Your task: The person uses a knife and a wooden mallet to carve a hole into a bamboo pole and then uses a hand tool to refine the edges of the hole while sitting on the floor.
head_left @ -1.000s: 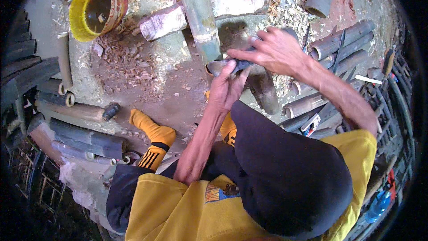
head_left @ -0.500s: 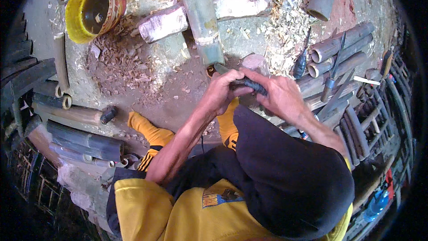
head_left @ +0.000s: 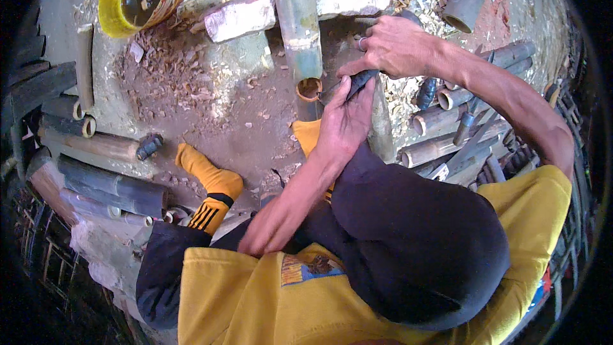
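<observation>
Head view is showing one green bamboo pole [head_left: 297, 22] running from the top edge down to its cut open end at centre, lying across one pale stone block [head_left: 300, 6]. One dark-handled knife [head_left: 357, 82] is sitting at that cut end, blade tip just beside the pole's rim. Right hand [head_left: 393, 45] is closing around the knife handle from above, fingers curled, one ring showing. Left hand [head_left: 345, 121] is lying directly below the knife, fingers pressed together and extended, fingertips touching the blade's underside; can't tell whether it is gripping anything. So the knife is sitting between both hands, right above, left beneath, and the pole end is just left of both. One yellow bucket [head_left: 112, 6] is standing top left, well apart. Two orange socks [head_left: 211, 188] are showing, one stretched lower left, one partly hidden under the left forearm. Cut bamboo lengths [head_left: 96, 182] are stacking up at left and right, too many overlapping for a reliable count.
</observation>
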`<state>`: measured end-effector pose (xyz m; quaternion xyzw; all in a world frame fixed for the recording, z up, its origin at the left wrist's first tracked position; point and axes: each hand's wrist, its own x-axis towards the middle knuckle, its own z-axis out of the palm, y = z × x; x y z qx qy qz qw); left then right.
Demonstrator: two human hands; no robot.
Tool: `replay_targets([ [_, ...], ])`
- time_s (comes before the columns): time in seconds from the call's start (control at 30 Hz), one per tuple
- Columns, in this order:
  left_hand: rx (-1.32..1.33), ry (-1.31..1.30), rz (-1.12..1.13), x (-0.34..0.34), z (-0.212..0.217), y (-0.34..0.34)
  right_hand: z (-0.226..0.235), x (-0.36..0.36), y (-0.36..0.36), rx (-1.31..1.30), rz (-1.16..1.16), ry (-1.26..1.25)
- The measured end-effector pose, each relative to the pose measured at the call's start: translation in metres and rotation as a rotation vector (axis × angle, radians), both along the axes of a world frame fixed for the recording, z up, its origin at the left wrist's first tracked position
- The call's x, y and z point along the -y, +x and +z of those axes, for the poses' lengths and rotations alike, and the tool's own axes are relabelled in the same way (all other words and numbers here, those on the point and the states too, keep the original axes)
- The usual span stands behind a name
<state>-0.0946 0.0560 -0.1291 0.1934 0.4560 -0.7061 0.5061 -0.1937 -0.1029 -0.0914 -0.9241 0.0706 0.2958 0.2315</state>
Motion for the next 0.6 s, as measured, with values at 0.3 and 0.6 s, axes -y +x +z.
replay_targets([
  [0.3, 0.354, 0.033, -0.984, 0.011, 0.011, 0.037, -0.034, -0.127, -0.037, 0.167, -0.949, 0.595],
  [0.6, 0.546, -0.237, -1.353, -0.011, -0.010, 0.067, -0.018, -0.188, 0.009, -0.145, -1.298, 0.496],
])
